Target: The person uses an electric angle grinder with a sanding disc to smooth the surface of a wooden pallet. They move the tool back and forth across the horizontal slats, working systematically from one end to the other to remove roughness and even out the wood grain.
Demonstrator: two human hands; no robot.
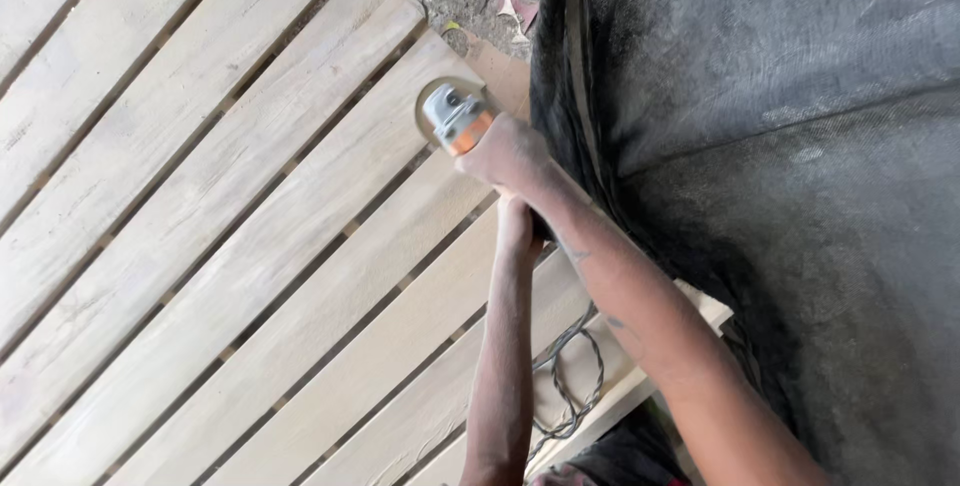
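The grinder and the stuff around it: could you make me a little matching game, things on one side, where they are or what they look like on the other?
Things:
1. angle grinder
2. wooden slats
3. twisted cord
4. dark cloth

Descriptions:
A. pale, laid side by side with narrow gaps
B. grey and orange, held at the far end of a slat
C. dusty, covering the right side of the view
D. looped on the wood beside the forearms

Pairs: 1-B, 2-A, 3-D, 4-C

The right hand wraps the grinder; the left hand sits just behind it.

Slats [200, 196] open left; dark sheet [780, 146] blocks right; cord [575, 376] btwn arms.
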